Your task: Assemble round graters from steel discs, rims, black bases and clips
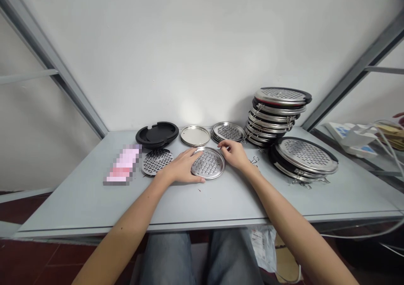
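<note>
A round metal plate with a perforated pattern (210, 163) lies flat on the table between my hands. My left hand (185, 166) is open, its thumb and fingers spread along the plate's left edge. At the plate's upper right edge is my right hand (232, 152), its fingers curled together; what they hold, if anything, is too small to tell. Left of my left hand rests a dark perforated disc (155, 162). Behind it sit black rings (157, 134). A plain metal dish (195, 135) and a stack of perforated plates (228, 131) stand farther back.
A tall stack of clipped plates (277, 112) rises at the back right, with a lower stack (306, 156) before it. Binder clips (254, 161) lie beside my right forearm. A blurred phone-like object (123, 163) is at left. Another person's hand (400, 117) shows at far right.
</note>
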Available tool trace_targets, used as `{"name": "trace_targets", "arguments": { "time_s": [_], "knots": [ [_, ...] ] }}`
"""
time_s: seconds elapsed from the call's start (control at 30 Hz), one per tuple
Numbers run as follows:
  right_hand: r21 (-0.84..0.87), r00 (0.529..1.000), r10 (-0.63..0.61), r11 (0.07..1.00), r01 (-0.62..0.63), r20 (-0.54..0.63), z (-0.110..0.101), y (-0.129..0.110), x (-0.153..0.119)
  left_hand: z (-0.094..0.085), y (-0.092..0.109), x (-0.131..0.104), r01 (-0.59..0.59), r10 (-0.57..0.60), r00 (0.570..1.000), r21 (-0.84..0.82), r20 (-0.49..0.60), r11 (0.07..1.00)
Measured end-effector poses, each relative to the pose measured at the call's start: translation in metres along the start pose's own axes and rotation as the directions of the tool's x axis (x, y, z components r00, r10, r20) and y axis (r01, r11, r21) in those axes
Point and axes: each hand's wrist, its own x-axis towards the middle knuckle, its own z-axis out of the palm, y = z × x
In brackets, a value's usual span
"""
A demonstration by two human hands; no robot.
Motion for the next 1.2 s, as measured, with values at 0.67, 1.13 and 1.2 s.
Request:
{"name": "trace_targets", "arguments": {
  "time_s": [0.67, 1.13, 1.2],
  "knots": [
    [-0.392, 0.964, 0.091, 0.901, -0.186, -0.25, -0.004, 0.026, 0.001, 0.003, 0.007, 0.002, -0.03, 0.03, 0.998, -0.004, -0.046, 1.0],
    [-0.283, 0.973, 0.072, 0.949, -0.135, -0.22, -0.006, 0.035, 0.004, 0.004, 0.007, 0.004, 0.014, -0.015, 0.999, -0.022, -0.038, 1.0],
    [-0.254, 0.973, 0.088, 0.957, -0.142, -0.212, -0.006, 0.033, 0.005, 0.003, 0.006, 0.004, 0.029, -0.03, 0.999, -0.021, -0.036, 0.999]
  ]
}}
